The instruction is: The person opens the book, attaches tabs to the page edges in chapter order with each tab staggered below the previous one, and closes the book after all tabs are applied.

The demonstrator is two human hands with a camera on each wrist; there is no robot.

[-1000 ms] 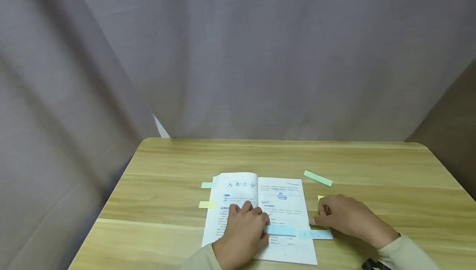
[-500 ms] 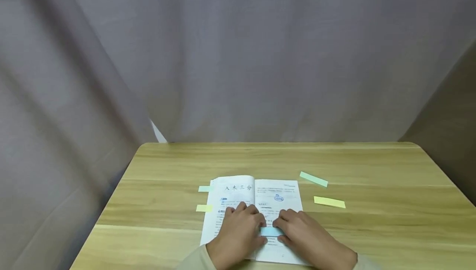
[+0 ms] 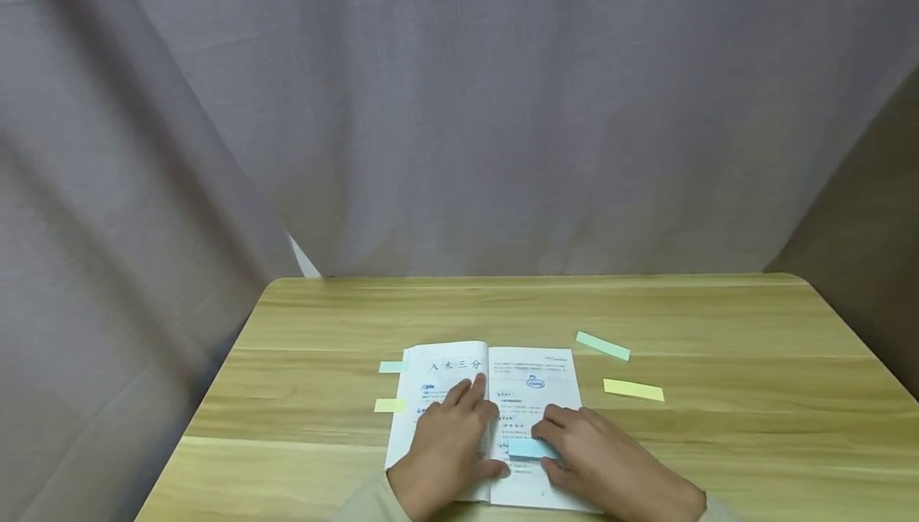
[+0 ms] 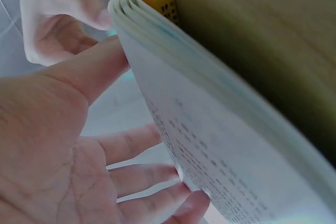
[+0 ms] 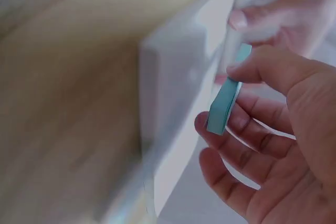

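Note:
An open book with printed pages lies on the table. My left hand rests on its left page near the fold, fingers extended; in the left wrist view its thumb and fingertips touch the page. My right hand, over the right page, pinches a small blue sticky-note pad between thumb and fingers. The right wrist view shows that pad on edge, the thumb on one side and fingertips behind it. The right page's outer edge is partly hidden beneath this hand.
Green and yellow tabs stick out from the book's left edge. To its right, a green paper strip and a yellow strip lie on the wooden table. A grey curtain hangs behind.
My right hand has moved left from beside the book and now grips the blue sticky-note pad. My left hand has shifted slightly left, away from the pad, its fingers straighter.

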